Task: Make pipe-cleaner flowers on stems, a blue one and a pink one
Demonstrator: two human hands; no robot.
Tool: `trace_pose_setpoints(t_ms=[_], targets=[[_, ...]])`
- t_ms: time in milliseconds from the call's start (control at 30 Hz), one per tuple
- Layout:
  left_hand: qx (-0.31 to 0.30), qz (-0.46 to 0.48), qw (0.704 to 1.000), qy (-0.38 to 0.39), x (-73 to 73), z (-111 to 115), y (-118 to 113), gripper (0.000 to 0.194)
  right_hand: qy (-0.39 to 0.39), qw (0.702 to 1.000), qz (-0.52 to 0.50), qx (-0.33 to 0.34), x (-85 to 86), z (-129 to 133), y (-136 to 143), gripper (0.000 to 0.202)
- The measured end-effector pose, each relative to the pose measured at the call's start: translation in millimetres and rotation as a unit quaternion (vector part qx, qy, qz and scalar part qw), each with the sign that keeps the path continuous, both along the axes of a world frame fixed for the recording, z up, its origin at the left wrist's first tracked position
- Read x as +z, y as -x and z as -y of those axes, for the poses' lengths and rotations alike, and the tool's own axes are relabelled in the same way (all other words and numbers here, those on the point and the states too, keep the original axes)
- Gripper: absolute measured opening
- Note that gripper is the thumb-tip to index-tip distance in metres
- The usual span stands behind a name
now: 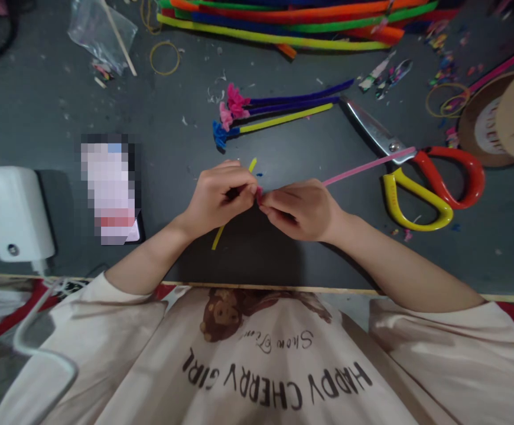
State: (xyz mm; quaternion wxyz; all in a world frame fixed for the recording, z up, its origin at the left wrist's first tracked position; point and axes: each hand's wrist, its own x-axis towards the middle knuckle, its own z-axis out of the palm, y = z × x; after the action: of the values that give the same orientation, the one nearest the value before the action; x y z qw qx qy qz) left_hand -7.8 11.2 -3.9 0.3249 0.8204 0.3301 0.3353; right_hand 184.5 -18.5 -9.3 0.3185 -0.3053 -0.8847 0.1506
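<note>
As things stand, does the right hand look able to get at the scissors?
Probably yes: the scissors lie right of the right hand, their handles uncovered. Only the pink stem crosses them, near the pivot, though the hand would likely need to release the pink piece first.

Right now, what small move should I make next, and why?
Perhaps bend the pink stem where your left hand and right hand seem to pinch it: they nearly meet there, and the longer yellow stem beyond them ends in a bunched blue head.
</note>
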Motion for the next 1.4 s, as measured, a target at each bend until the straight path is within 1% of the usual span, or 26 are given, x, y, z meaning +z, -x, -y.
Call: trace_pose_setpoints(t_ms=[67, 167, 233, 333, 433, 533, 600, 700, 767, 833, 1000, 1100, 1167, 1233, 1300, 1400], targets=[[0.01, -0.018, 1.0, 0.008, 0.6, 0, 0, 0.039, 0.011, 1.0, 0.006, -0.012, -2.3, -1, 0, 0.02], [0.025, -0.024, 0.999, 0.022, 3.3, -1, 1, 0.044, 0.031, 0.998, 0.019, -0.058, -5.3, -2, 0, 0.024], [0.021, -0.011, 0.999, 0.038, 5.3, 0, 1, 0.046, 0.042, 0.994, 0.031, -0.091, -5.8, -4, 0, 0.028], [0.011, -0.001, 0.998, 0.06, 7.8, 1, 0, 0.048, 0.047, 0.991, 0.029, -0.12, -4.3, -6, 0, 0.03], [0.007, 0.0, 0.997, 0.075, 9.0, 2, 0, 0.047, 0.034, 0.99, -0.002, -0.136, -2.5, -6, -1, 0.028], [0.009, 0.024, 0.995, 0.101, 8.5, 2, 0, 0.042, 0.013, 0.988, -0.031, -0.151, -2.0, -5, -1, 0.024], [0.024, 0.045, 0.99, 0.132, 7.6, 2, 0, 0.039, -0.003, 0.986, -0.049, -0.16, -2.5, -4, 0, 0.02], [0.066, 0.064, 0.981, 0.17, 6.5, 2, -1, 0.04, -0.024, 0.985, -0.063, -0.161, -4.2, -3, 2, 0.017], [0.087, 0.066, 0.979, 0.174, 6.0, 2, -2, 0.04, -0.031, 0.985, -0.065, -0.157, -5.4, -2, 4, 0.018], [0.092, 0.065, 0.98, 0.164, 5.6, 3, -3, 0.037, -0.029, 0.984, -0.072, -0.159, -6.2, -2, 4, 0.019], [0.066, 0.039, 0.992, 0.105, 3.1, 4, -3, 0.028, 0.011, 0.982, -0.083, -0.172, -6.1, -2, 3, 0.021], [0.058, 0.018, 0.996, 0.064, 1.7, 4, -3, 0.026, 0.045, 0.98, -0.07, -0.182, -6.4, -1, 3, 0.025], [0.052, 0.012, 0.998, 0.046, 1.5, 4, -3, 0.026, 0.052, 0.979, -0.069, -0.186, -7.2, 0, 4, 0.026], [0.046, 0.004, 0.998, 0.047, 2.0, 3, -4, 0.028, 0.044, 0.978, -0.073, -0.189, -8.2, -1, 4, 0.025], [0.033, -0.005, 0.997, 0.065, 3.4, 3, -3, 0.031, 0.021, 0.98, -0.066, -0.186, -8.5, -4, 1, 0.026], [-0.006, -0.009, 0.994, 0.11, 7.4, 1, -2, 0.035, -0.019, 0.988, -0.008, -0.154, -6.2, -11, -10, 0.031]])
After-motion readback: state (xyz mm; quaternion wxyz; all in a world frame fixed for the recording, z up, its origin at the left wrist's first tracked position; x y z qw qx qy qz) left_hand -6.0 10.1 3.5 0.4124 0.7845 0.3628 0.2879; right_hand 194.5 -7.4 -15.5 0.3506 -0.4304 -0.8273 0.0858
